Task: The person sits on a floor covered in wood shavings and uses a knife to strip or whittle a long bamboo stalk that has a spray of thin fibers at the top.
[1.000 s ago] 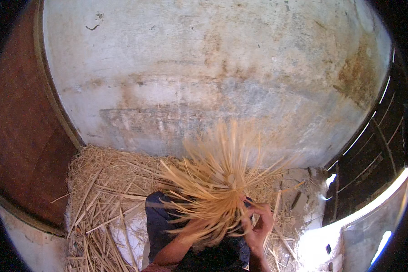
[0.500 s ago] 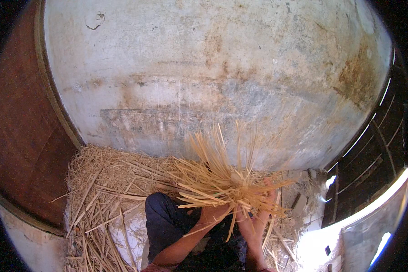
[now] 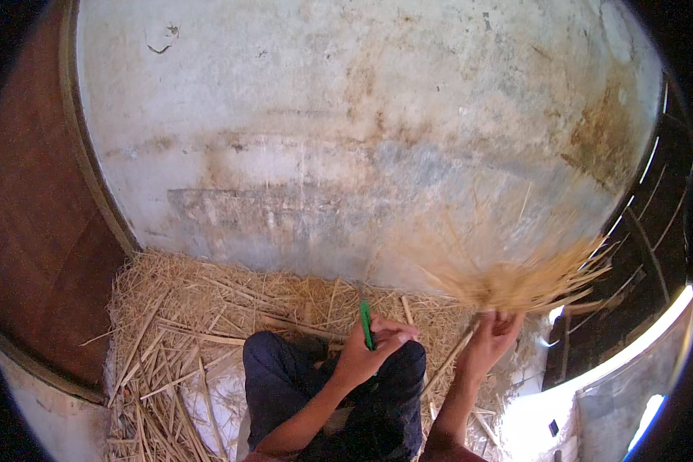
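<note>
In my left hand (image 3: 359, 358), above my knees, is a green-handled knife (image 3: 366, 325); its thin blade points toward the wall and is hard to make out against the straw. The fingers of that hand are partly stretched forward around the handle. Out to the right, my right hand (image 3: 491, 339) grips the base of a bundle of thin split strips (image 3: 527, 283), pale yellow like bamboo. The strips fan out toward the wall and are smeared by motion. My two hands are well apart.
Loose shavings (image 3: 200, 276) and longer split sticks (image 3: 158, 377) cover the floor to the left and front. A stained plaster wall (image 3: 346, 154) rises close ahead. A brown door panel (image 3: 46, 215) stands at left, dark slatted boards (image 3: 631, 308) at right.
The strip bundle has swung from in front of my lap to the right in my right hand. My left hand has come away from it, and the green-handled knife now shows there.
</note>
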### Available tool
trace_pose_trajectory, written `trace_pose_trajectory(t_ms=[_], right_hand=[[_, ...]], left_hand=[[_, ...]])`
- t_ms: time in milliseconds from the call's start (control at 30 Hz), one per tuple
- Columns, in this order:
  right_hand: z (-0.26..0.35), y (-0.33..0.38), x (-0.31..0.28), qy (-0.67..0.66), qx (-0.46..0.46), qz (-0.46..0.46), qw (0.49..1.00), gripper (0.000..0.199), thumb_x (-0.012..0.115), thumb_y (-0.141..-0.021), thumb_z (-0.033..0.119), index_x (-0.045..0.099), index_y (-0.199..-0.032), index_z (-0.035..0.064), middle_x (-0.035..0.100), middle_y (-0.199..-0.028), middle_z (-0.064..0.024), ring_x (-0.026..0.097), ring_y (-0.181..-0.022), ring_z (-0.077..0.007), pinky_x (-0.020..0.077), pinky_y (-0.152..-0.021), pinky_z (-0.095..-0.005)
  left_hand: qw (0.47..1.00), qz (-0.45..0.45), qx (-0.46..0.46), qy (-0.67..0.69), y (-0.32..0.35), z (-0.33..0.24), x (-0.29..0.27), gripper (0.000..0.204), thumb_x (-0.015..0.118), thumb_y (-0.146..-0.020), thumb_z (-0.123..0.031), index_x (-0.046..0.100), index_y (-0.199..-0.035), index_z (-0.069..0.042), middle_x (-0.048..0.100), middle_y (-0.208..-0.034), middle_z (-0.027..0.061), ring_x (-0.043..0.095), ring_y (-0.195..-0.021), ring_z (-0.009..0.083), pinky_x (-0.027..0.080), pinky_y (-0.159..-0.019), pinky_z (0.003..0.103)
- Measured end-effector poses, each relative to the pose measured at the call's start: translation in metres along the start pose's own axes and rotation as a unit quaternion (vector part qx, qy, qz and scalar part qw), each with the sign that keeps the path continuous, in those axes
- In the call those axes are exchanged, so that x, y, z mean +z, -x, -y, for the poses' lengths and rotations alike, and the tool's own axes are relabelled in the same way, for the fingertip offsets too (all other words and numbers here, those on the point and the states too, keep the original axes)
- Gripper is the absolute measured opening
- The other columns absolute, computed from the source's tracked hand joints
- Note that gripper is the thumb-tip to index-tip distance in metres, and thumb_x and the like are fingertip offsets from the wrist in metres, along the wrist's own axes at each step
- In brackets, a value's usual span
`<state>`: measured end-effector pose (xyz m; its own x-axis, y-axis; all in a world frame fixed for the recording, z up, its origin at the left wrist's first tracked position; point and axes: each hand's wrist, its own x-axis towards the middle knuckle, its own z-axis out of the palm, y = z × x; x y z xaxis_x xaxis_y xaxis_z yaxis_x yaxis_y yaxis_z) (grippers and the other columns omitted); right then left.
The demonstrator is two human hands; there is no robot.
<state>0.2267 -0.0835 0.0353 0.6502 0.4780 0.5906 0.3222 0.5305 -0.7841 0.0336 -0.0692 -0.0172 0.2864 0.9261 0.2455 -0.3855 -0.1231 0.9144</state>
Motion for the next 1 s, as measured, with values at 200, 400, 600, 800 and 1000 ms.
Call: trace_pose_trajectory(t_ms=[200,400,600,800,1000], right_hand=[[0.024,-0.036,-0.001,-0.237,0.039,-0.039,0.970,0.060,0.066,-0.103,0.007,0.036,-0.155,0.0030,0.063,-0.127,-0.0099,0.062,-0.109,-0.0173,0.0515,-0.092,-0.0337],[0.041,-0.058,0.017,-0.388,0.068,0.001,0.919,0.040,0.064,-0.106,0.013,0.048,-0.141,0.0043,0.059,-0.113,-0.0058,0.057,-0.101,-0.0159,0.0488,-0.090,-0.0315],[0.035,-0.056,0.031,-0.537,0.122,0.070,0.831,0.025,0.061,-0.108,0.016,0.053,-0.128,0.0032,0.057,-0.116,-0.0079,0.055,-0.106,-0.0178,0.0463,-0.093,-0.0309],[0.029,-0.024,0.049,-0.520,0.241,0.132,0.809,0.029,0.058,-0.108,0.022,0.053,-0.130,0.0036,0.060,-0.120,-0.0105,0.056,-0.110,-0.0220,0.0442,-0.099,-0.0386],[0.014,0.012,0.042,-0.346,0.295,0.266,0.850,0.032,0.059,-0.107,0.018,0.060,-0.134,0.0019,0.068,-0.108,-0.0100,0.060,-0.109,-0.0221,0.0442,-0.100,-0.0386]], left_hand=[[0.999,-0.006,0.016,0.045,0.001,0.011,-0.020,0.036,0.074,-0.098,-0.010,0.039,-0.103,-0.011,0.071,-0.127,0.0234,0.067,-0.124,0.0300,0.054,-0.106,0.043],[0.985,0.090,0.020,-0.149,0.000,-0.008,-0.020,0.037,0.082,-0.094,-0.018,0.058,-0.119,-0.003,0.069,-0.133,0.0134,0.066,-0.120,0.0247,0.051,-0.108,0.043],[0.960,0.039,0.080,-0.267,0.011,0.000,-0.025,0.038,0.085,-0.091,-0.021,0.059,-0.111,-0.001,0.074,-0.110,0.0108,0.071,-0.105,0.0187,0.056,-0.093,0.039],[0.978,-0.030,-0.069,-0.193,0.033,0.011,-0.054,0.032,0.083,-0.094,-0.019,0.058,-0.104,0.000,0.070,-0.081,0.0087,0.070,-0.069,0.0127,0.055,-0.063,0.031],[0.963,-0.089,-0.030,-0.254,0.050,0.034,-0.094,0.028,0.085,-0.090,-0.012,0.063,-0.102,-0.001,0.074,-0.087,0.0105,0.072,-0.079,0.0159,0.056,-0.068,0.036]])
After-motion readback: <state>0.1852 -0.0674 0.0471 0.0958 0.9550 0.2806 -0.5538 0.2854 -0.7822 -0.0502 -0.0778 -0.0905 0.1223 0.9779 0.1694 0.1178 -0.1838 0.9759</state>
